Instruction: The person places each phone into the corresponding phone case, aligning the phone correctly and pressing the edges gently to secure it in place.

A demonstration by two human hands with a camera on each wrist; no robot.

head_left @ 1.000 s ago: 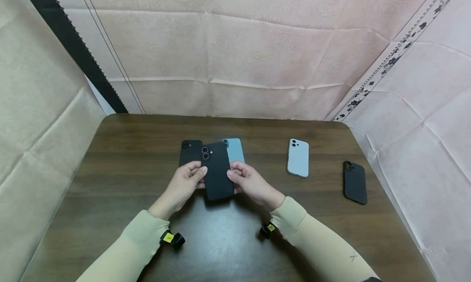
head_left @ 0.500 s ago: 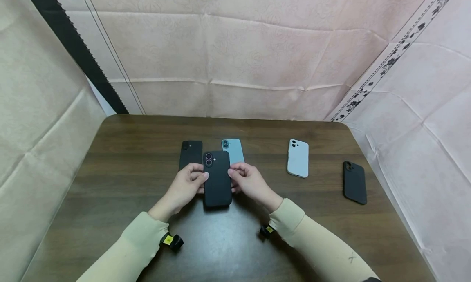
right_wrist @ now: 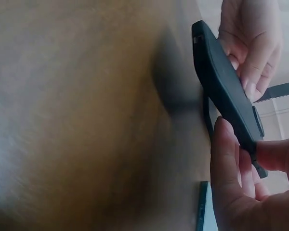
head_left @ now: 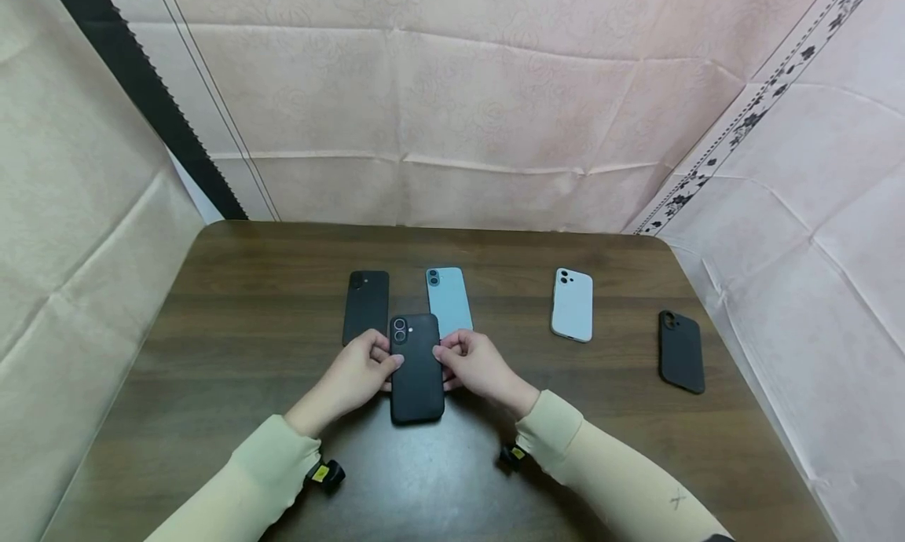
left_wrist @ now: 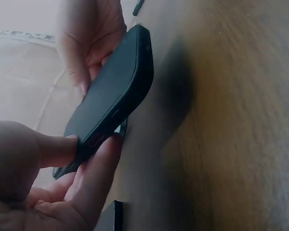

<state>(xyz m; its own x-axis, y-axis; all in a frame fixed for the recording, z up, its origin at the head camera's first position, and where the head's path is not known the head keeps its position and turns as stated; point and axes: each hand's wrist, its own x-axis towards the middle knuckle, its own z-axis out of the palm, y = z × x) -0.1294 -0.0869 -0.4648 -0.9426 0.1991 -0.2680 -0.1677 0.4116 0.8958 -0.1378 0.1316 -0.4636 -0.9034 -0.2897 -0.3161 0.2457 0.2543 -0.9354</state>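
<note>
Both hands hold a black phone in a dark case [head_left: 416, 377] above the table, its camera side facing up. My left hand [head_left: 357, 375] pinches its left edge, thumb on the back and fingers beneath. The right hand [head_left: 484, 369] grips the opposite edge in the same way. In both wrist views the cased phone [left_wrist: 111, 91] [right_wrist: 226, 86] is tilted, held off the wood. Just beyond the hands lie a black phone [head_left: 366, 306] on the left and a light blue phone [head_left: 449, 298] on the right.
Farther right on the brown wooden table [head_left: 283, 267] lie a pale blue-white phone [head_left: 573, 306] and a dark case or phone [head_left: 681, 352] with a camera opening. Pale cloth [head_left: 495, 118] hangs behind and at both sides of the table.
Both hands have drawn the cased phone toward the near side of the table and straightened it from a slight slant. More of the black and light blue phones behind it now shows.
</note>
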